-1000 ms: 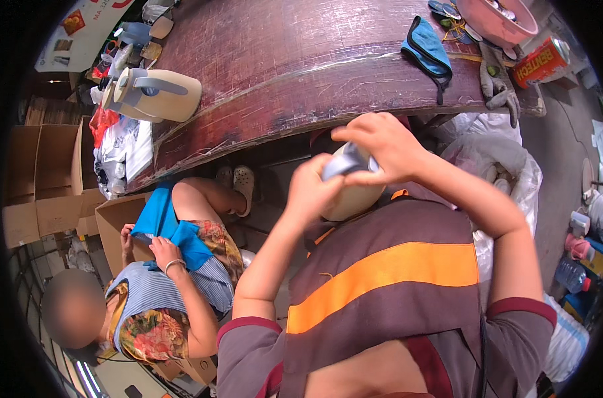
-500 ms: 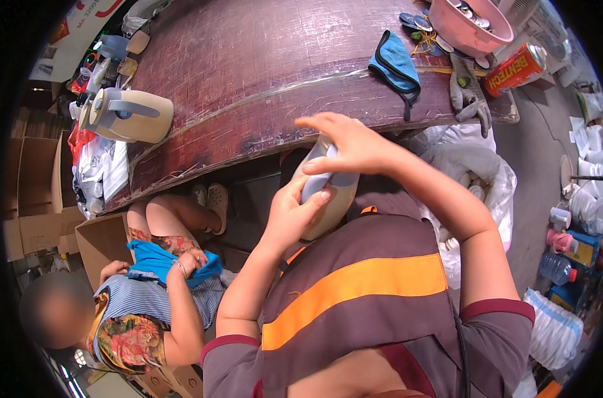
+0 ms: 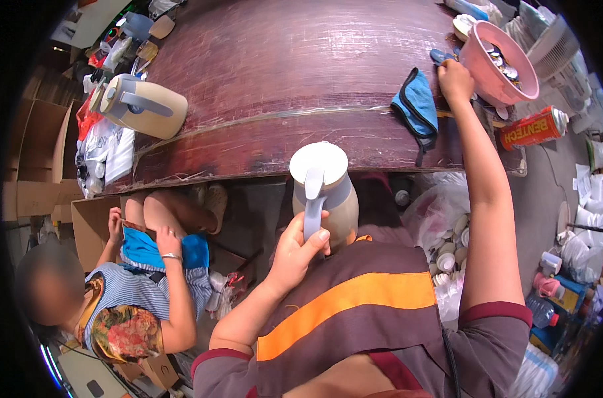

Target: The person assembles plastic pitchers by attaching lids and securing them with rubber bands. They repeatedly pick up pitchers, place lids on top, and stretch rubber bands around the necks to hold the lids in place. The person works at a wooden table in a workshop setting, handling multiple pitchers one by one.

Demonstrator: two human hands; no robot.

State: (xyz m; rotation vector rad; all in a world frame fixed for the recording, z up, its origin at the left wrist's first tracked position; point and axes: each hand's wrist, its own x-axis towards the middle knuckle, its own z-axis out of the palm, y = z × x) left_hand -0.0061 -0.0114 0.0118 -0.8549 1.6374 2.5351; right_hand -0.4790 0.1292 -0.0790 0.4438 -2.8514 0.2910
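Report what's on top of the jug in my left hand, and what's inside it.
A round white lid with a grey lever sits on top of the jug in your left hand. It covers the opening, so the inside cannot be seen.

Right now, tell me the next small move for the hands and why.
Probably, pinch the blue piece with the right hand and lift it: that hand is at it, beside the pink basin, while the left hand holds the jug by its handle.
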